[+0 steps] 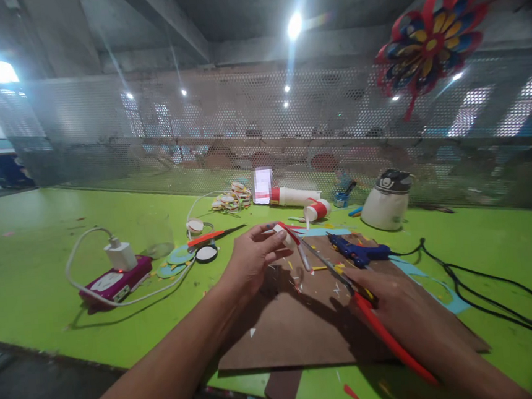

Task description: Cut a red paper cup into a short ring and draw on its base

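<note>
So the paper piece point(289, 237) is a small curled thing, red along the top with a pale, whitish rounded part underneath. It's up in the left hand point(256, 250), just above the far part of a brown board point(278, 335) on the lime green tabletop point(15, 265). Left fingers are closed on it in a pinch, thumb on the near side. A narrow strip point(303, 257) hangs down right by it, kinda pale with a reddish edge, but too blurry to say if they're joined.

Right hand point(386, 294) has its fingers wrapped around the scissors point(335, 271), red handles, long metal blades angled up toward the piece. Can't tell if the tips actually touch it.

The board's got little white and yellow scraps all over it, plus a blue glue gun point(359, 252) lying on its far right part. Past the board there's a white roll with a red band point(317, 210), and a lit phone point(262, 185) standing upright.
</note>
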The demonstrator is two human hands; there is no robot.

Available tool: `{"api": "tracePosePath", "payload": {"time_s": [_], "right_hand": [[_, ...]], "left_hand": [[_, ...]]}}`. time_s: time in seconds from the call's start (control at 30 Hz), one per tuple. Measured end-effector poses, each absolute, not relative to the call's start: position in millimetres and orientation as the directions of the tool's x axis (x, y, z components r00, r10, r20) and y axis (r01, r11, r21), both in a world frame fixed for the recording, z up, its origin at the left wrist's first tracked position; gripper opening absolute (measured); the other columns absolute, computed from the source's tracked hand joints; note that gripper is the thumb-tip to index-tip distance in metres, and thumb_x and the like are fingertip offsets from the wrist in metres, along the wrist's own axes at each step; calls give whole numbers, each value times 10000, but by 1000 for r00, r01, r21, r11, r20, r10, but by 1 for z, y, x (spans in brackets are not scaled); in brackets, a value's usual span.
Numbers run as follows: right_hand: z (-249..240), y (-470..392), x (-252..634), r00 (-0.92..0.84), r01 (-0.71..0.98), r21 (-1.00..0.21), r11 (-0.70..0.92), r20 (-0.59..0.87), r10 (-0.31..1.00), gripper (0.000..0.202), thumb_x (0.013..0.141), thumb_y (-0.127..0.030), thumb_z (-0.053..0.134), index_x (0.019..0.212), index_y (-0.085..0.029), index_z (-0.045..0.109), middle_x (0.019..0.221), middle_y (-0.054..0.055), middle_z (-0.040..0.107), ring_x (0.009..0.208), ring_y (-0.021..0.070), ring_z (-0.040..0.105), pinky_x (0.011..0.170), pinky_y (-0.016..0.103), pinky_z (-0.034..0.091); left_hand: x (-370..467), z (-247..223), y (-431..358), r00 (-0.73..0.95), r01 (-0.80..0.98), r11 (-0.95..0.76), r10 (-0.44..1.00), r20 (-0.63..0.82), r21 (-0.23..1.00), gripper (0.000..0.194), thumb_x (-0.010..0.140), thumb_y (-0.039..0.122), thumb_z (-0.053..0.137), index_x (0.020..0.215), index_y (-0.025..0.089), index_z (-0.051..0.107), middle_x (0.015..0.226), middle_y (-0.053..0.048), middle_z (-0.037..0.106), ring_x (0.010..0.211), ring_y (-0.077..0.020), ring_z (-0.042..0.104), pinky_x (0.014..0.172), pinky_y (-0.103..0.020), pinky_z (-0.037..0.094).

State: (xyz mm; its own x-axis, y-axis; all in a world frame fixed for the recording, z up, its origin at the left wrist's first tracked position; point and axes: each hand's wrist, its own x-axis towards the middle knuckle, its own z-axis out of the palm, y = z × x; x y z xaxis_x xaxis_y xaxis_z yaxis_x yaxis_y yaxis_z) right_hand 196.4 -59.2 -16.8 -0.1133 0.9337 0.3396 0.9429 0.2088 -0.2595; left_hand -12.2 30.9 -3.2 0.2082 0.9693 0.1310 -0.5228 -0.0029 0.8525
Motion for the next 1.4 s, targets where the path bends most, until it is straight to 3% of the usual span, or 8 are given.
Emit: {"api": "tracePosePath", "payload": {"time_s": [0.5, 1.13, 1.4], "right_hand": [[-21, -58, 199, -151, 964, -145, 221, 382, 912, 395, 849, -248, 441, 1121, -204, 724, 1086, 93, 756, 922, 292, 712, 739, 378, 537], [-12, -60, 194, -137, 936, -265, 232, 331, 934, 270, 829, -329, 479, 887, -242, 728, 889, 44, 771, 778, 255, 686, 675, 346, 485], [-13, -61, 194, -108, 915, -339, 221, 323, 940, 355, 807, -327, 431, 974, -227, 728, 994, 72, 769, 888, 287, 695, 748, 388, 499]], "left_hand": [[-12, -3, 29, 179, -463, -74, 968, 175, 883, 300, 674, 141, 803, 944, 119, 674, 927, -114, 683, 825, -198, 661, 788, -374, 537], [-11, -4, 29, 210, -505, -40, 963, 168, 862, 262, 736, 101, 744, 976, 99, 639, 972, -147, 689, 820, -199, 675, 794, -374, 552], [-10, -3, 27, 211, -502, -31, 965, 157, 865, 244, 741, 100, 740, 962, 102, 636, 965, -145, 688, 826, -207, 675, 825, -404, 547]]}}
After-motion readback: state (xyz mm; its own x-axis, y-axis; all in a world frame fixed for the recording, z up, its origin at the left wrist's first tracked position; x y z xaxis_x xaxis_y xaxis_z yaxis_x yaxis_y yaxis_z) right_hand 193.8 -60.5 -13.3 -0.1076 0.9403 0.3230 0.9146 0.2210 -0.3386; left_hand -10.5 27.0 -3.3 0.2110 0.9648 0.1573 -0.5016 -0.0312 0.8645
